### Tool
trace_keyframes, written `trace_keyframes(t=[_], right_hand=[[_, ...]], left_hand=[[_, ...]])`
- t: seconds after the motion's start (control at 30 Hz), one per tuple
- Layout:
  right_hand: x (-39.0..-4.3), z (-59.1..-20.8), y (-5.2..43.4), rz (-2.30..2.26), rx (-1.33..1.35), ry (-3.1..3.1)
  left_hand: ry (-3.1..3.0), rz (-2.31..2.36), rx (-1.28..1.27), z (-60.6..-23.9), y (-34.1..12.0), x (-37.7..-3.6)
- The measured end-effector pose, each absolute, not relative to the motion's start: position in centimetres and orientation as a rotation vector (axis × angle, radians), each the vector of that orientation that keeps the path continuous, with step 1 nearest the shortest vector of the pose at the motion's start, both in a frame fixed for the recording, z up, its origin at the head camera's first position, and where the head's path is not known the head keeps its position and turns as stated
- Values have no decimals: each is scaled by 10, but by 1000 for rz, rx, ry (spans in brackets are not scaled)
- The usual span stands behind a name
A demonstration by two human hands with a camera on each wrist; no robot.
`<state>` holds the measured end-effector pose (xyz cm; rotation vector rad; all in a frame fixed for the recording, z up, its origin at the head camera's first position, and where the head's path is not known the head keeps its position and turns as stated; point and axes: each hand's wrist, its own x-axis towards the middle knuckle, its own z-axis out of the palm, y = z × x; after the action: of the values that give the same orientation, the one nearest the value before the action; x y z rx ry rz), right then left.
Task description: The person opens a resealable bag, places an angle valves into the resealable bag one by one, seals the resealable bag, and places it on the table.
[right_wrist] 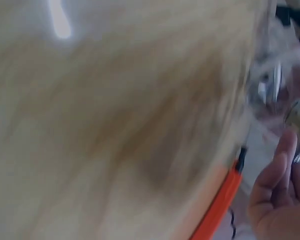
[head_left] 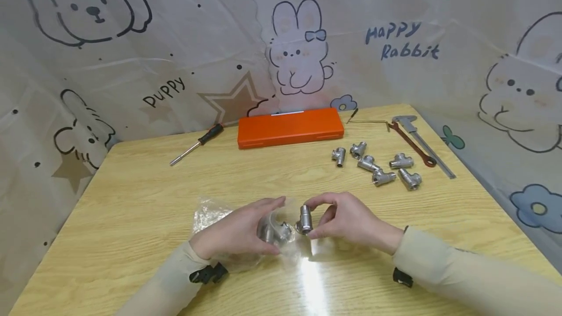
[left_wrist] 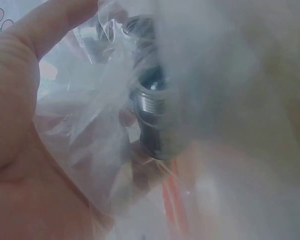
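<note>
My left hand [head_left: 237, 228] grips a clear plastic bag [head_left: 210, 212] low in the middle of the head view, thumb and fingers curled around it. Metal pipe fittings [head_left: 278, 232] show through the film; in the left wrist view a threaded fitting [left_wrist: 152, 117] appears behind cloudy plastic. Just right of the bag's mouth, my right hand [head_left: 351, 221] pinches a shiny metal tee fitting [head_left: 306, 217] between thumb and fingers. In the right wrist view that hand [right_wrist: 280, 200] sits at the right edge, and its fitting is mostly cut off.
Several tee fittings [head_left: 383, 177] lie on the wooden table [head_left: 131, 208] at right. Beyond them are a red wrench [head_left: 412, 144] and a caliper [head_left: 428, 149]. An orange case [head_left: 290, 129] lies at the back, with a hex key [head_left: 369, 121] to its right and a screwdriver [head_left: 197, 144] left.
</note>
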<state>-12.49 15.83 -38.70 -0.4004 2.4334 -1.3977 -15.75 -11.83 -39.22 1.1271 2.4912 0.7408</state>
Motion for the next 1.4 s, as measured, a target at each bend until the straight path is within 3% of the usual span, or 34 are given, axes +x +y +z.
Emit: trace_keyframes(t=[0.33, 0.8, 1.13, 1.4], right_hand=[[-125, -398, 111, -1369, -515, 2513], [-131, -397, 82, -840, -884, 2820], [-141, -355, 139, -600, -974, 2924], [-212, -340, 212, -447, -652, 3030]], left_hand=[[2490, 761, 1160, -392, -119, -158], [2480, 771, 1185, -390, -122, -157], [2495, 725, 1141, -386, -121, -157], [2526, 701, 1127, -387, -123, -155]])
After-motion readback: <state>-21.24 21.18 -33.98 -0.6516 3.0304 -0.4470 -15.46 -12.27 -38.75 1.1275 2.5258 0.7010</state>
